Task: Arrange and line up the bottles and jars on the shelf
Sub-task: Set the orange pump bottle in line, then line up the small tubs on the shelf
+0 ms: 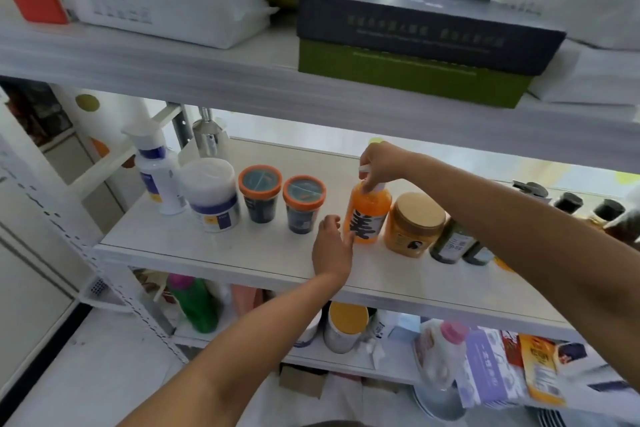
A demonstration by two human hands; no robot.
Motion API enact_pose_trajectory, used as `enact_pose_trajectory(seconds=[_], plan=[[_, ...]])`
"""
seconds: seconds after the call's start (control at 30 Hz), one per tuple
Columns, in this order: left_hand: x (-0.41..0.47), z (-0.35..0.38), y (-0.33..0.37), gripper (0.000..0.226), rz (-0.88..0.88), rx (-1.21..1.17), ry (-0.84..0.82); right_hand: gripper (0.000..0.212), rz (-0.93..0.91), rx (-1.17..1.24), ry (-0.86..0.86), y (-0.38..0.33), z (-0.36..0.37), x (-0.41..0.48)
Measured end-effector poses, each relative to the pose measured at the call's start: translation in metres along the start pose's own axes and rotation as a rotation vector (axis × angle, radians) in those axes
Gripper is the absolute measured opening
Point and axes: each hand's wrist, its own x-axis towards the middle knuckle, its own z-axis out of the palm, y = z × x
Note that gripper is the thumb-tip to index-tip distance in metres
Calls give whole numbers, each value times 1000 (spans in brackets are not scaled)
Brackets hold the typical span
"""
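Middle shelf (242, 253): bottles and jars in one row along the near edge.
Left to right: spray bottle (157, 180) far left, tub (211, 194) just right of it and a bit nearer, two jars (259, 198) side by side, a gap, pump bottle (369, 218), broad jar (414, 225) just beside it, two slim bottles (450, 246) partly under the right forearm, capped bottles (568, 201) farther right and back. Right hand (379, 163) on the pump bottle's top; left hand (332, 246) in the gap, just left of its base. Upper shelf (173, 69): tissue pack (166, 3) left, stacked boxes (426, 31) right. Lower shelf (311, 360): bottle (195, 305) left, packets (491, 367) right.
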Motion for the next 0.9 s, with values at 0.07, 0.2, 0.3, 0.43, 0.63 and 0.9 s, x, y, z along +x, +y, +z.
enact_pose_trajectory(seconds=[0.07,0.2,0.3,0.43,0.63,0.9], plan=[[5,-16,-12,32,-39,-13,71,58,-44,-58,46,-18,-2,4],[11,-44,-35,37,-168,-23,190,74,-152,-92,85,-71,10,18],[17,-57,-43,43,-231,-57,154,72,-108,-138,-13,-99,31,29],[25,-64,-47,57,-170,-88,19,62,-21,-93,-51,-110,41,32],[22,-57,-41,40,-96,-110,-60,63,10,-126,-142,-94,28,27],[20,-49,-37,39,-69,-137,-117,63,60,-140,-174,-80,30,25]])
